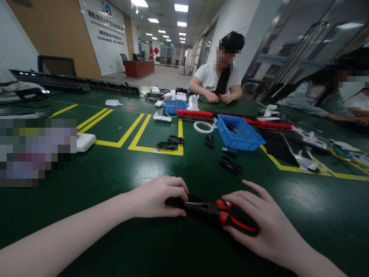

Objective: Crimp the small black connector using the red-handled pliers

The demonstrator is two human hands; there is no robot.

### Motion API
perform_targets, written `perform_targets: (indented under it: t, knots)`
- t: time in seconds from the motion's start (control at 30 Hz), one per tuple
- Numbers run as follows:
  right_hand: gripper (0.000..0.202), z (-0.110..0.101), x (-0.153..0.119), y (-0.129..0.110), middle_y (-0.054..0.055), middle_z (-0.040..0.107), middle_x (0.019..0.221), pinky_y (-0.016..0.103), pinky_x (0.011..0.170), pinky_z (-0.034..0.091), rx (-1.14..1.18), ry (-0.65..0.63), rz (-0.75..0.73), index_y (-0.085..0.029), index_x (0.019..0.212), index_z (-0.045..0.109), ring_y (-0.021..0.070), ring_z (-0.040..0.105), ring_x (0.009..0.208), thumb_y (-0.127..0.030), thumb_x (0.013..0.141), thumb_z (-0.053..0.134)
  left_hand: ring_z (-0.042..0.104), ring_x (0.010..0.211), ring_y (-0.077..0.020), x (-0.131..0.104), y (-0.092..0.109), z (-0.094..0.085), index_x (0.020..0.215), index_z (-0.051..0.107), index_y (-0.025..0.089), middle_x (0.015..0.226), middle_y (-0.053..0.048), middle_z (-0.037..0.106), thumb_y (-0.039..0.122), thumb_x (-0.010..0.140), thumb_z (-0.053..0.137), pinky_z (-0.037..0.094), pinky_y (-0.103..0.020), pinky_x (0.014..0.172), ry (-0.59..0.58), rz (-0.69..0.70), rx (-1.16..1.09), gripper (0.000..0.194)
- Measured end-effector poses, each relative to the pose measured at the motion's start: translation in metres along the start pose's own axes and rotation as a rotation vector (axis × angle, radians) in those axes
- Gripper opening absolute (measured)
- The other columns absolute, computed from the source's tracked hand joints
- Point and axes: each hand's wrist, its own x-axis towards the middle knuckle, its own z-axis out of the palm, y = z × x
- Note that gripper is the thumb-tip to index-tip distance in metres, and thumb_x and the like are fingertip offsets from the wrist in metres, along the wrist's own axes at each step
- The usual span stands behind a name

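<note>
The right hand wraps the red-handled pliers low on the green surface. The left hand pinches a small black part at the pliers' nose, seemingly steadying it; the jaws are hidden.

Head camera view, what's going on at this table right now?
A person works at a green table with both hands. The left hand holds a small black part against the tabletop, while the right hand grips red-and-black pliers, the tool's nose meeting the part. More black parts lie ahead, near a blue bin. Across the table, two other people are seated, hands on the surface.
</note>
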Motion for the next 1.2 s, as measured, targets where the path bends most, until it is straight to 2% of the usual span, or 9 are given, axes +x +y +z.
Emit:
perform_targets:
  t: [0.3, 0.5, 0.67, 0.83, 1.2]
  knots:
    - [0.041, -0.0016, 0.0011, -0.0007, 0.005, 0.073, 0.105, 0.056, 0.111, 0.036, -0.005, 0.017, 0.000, -0.024, 0.121, 0.056, 0.0232, 0.071, 0.091, -0.035, 0.083, 0.067, 0.064, 0.101, -0.0208, -0.0004, 0.0024, -0.0026, 0.105, 0.065, 0.018, 0.117, -0.007, 0.064, 0.026, 0.088, 0.070, 0.052, -0.034, 0.085, -0.007, 0.005, -0.011, 0.020]
    - [0.043, -0.0011, 0.0013, -0.0018, 0.007, 0.073, 0.108, 0.059, 0.112, 0.034, -0.010, 0.026, 0.019, -0.025, 0.122, 0.057, 0.0285, 0.065, 0.110, -0.035, 0.082, 0.068, 0.063, 0.088, -0.0181, 0.0004, 0.0063, -0.0034, 0.118, 0.059, 0.020, 0.108, -0.005, 0.066, 0.028, 0.087, 0.071, 0.050, -0.031, 0.074, -0.019, -0.099, -0.001, 0.034]
    - [0.041, 0.0016, -0.0005, -0.0036, 0.007, 0.072, 0.109, 0.060, 0.113, 0.033, 0.022, 0.054, 0.082, -0.025, 0.121, 0.059, 0.0289, 0.064, 0.114, -0.036, 0.082, 0.067, 0.062, 0.105, -0.0235, 0.0005, 0.0024, 0.0001, 0.135, 0.051, 0.020, 0.121, -0.009, 0.062, 0.033, 0.088, 0.070, 0.049, -0.037, 0.086, 0.017, -0.056, 0.085, 0.053]
    - [0.037, 0.0025, 0.0003, -0.0051, 0.007, 0.073, 0.106, 0.060, 0.113, 0.034, 0.022, 0.066, 0.069, -0.025, 0.116, 0.061, 0.0291, 0.065, 0.111, -0.035, 0.081, 0.068, 0.061, 0.099, -0.0233, 0.0007, 0.0014, -0.0002, 0.121, 0.061, 0.020, 0.113, -0.007, 0.061, 0.040, 0.088, 0.070, 0.048, -0.036, 0.083, 0.015, -0.071, 0.135, 0.039]
    - [0.035, -0.0017, 0.0027, -0.0057, 0.005, 0.074, 0.103, 0.058, 0.114, 0.033, 0.002, 0.067, 0.047, -0.025, 0.113, 0.062, 0.0286, 0.066, 0.110, -0.035, 0.080, 0.067, 0.058, 0.094, -0.0210, 0.0008, 0.0034, -0.0016, 0.111, 0.061, 0.020, 0.105, -0.004, 0.061, 0.044, 0.086, 0.071, 0.045, -0.032, 0.078, 0.008, -0.080, 0.128, 0.035]
